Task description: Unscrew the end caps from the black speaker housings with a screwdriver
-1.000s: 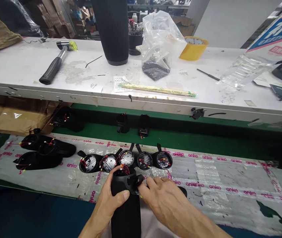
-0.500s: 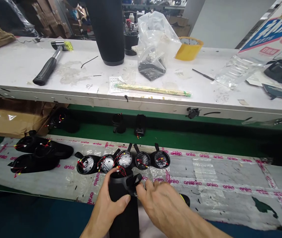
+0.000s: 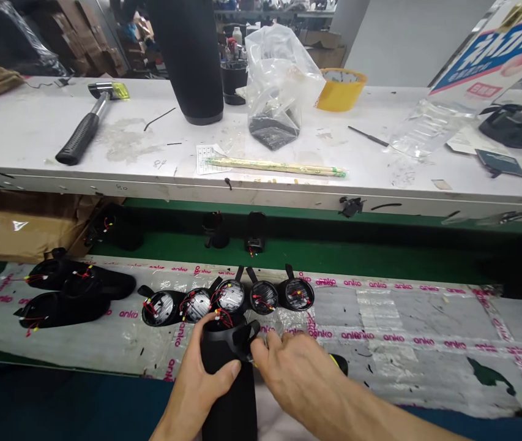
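A black cylindrical case (image 3: pixel 228 392) stands upright at the bottom centre, its open top showing red and yellow wires. My left hand (image 3: pixel 203 373) is wrapped round its upper left side, thumb across the front. My right hand (image 3: pixel 292 373) is closed at the case's upper right, beside a black strap loop (image 3: pixel 254 331). A dark tool handle with a yellow-green stripe (image 3: pixel 339 364) sticks out beyond the right hand; the rest of it is hidden. Several similar cases with silvery insides and wires, such as this one (image 3: pixel 231 296), stand in a row just behind.
More black cases (image 3: pixel 63 306) lie at the left on the plastic-covered surface (image 3: pixel 426 367). The raised white shelf (image 3: pixel 132 147) bears a hammer (image 3: pixel 79 135), a tall black cylinder (image 3: pixel 191 67), a plastic bag (image 3: pixel 279 79), a yellow container (image 3: pixel 341 90) and a clear bottle (image 3: pixel 430 125).
The view has shifted slightly, so the shelf items appear a little further left. My left hand still holds the case, and the right hand has barely moved at the strap.
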